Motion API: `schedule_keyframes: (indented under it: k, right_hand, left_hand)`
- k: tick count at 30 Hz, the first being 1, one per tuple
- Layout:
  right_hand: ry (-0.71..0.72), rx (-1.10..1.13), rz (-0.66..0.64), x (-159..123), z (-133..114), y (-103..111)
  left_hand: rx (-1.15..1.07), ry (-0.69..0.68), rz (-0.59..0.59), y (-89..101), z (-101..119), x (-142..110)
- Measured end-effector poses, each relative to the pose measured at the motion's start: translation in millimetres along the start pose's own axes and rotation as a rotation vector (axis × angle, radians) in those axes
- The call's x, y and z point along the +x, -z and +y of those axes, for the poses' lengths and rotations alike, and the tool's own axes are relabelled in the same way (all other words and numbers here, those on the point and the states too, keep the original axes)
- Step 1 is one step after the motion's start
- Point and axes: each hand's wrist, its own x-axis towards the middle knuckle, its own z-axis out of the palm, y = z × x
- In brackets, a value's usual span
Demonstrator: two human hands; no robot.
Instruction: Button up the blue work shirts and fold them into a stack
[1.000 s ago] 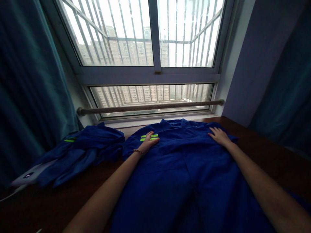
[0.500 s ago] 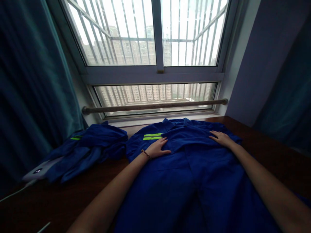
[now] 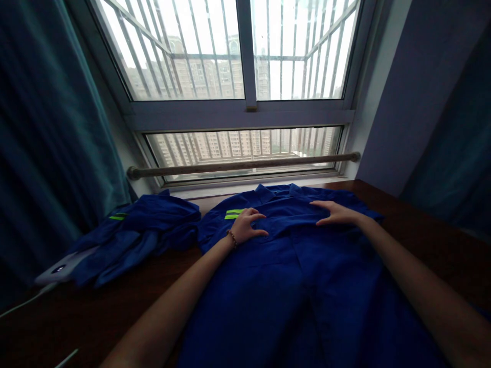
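Spread out in front of me is a blue work garment [image 3: 268, 286], its collar toward the window and a yellow-green reflective stripe [image 3: 233, 214] on its chest. My left hand [image 3: 245, 226], with a beaded bracelet [image 3: 231, 238] at the wrist, is at the chest by that stripe, thumb and fingers apart. On the other side of the chest, my right hand [image 3: 334, 212] has its thumb and fingers parted over the cloth. Neither hand visibly grips a fold. Whether the fingertips press on the fabric, I cannot tell.
A second blue garment [image 3: 153, 225] lies crumpled at the left, partly over a pale device [image 3: 63, 268] with a white cable [image 3: 28, 301]. Both rest on a dark wooden surface [image 3: 153, 296]. A rail [image 3: 245, 165] crosses before the window; a curtain [image 3: 49, 133] hangs left.
My right hand has shifted left toward the middle of the chest, its fingers turning inward. My left hand has curled a little and now covers more of the stripe.
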Motion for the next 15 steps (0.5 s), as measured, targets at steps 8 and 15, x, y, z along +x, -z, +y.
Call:
schedule_keyframes:
  k: [8, 15]
  right_hand:
    - [-0.078, -0.033, 0.263, 15, -38, -41]
    - [-0.052, 0.026, 0.18, 15, -57, -37]
  left_hand:
    - [0.227, -0.24, -0.112, 4.1, 21, -5]
    - [0.378, -0.228, -0.104, 0.0, 23, -4]
